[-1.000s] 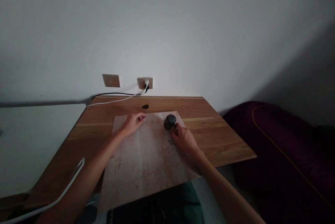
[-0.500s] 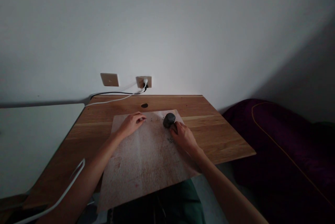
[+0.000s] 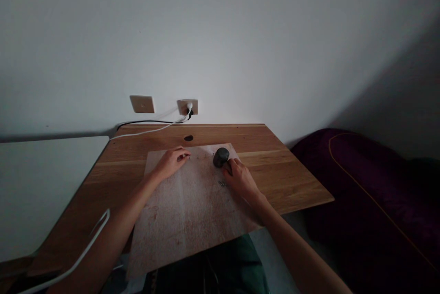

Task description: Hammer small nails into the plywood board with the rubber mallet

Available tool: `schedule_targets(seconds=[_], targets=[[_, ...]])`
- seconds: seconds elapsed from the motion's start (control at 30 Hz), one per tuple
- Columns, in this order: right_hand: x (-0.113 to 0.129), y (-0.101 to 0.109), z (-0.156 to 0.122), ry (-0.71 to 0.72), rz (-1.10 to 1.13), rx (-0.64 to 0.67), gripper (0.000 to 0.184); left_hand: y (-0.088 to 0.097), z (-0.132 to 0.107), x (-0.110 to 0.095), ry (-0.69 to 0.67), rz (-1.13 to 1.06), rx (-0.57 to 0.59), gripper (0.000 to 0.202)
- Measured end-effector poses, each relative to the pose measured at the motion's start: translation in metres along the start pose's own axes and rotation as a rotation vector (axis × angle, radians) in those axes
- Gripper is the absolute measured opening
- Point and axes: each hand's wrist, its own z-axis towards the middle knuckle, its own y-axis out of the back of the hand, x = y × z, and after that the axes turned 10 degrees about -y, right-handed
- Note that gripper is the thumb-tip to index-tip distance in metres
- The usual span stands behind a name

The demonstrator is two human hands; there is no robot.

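Near frame centre I'm still gripping a dark-grey cylinder-headed mallet (image 3: 221, 158), right hand (image 3: 242, 178), and apparently pinching a small silvery nail (image 3: 189, 157), left hand (image 3: 171, 162), so nothing's visibly advancing.

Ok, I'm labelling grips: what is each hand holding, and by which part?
The right hand holds the dark-headed mallet by its handle, near the head. Whether the left hand grips the tiny piece beside it cannot be told.

Dim, greyish light, wall (image 3: 227, 46) brightest mid-frame, diagonal shadow (image 3: 405, 87) at right, small details soft.
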Motion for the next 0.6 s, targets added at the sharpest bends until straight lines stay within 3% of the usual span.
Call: schedule_targets(seconds=[0.6], targets=[[-0.0035, -0.0028, 0.0011, 0.023, 0.025, -0.004, 0.01, -0.001, -0.0011, 0.0021, -0.021, 0.01, -0.008, 0.017]])
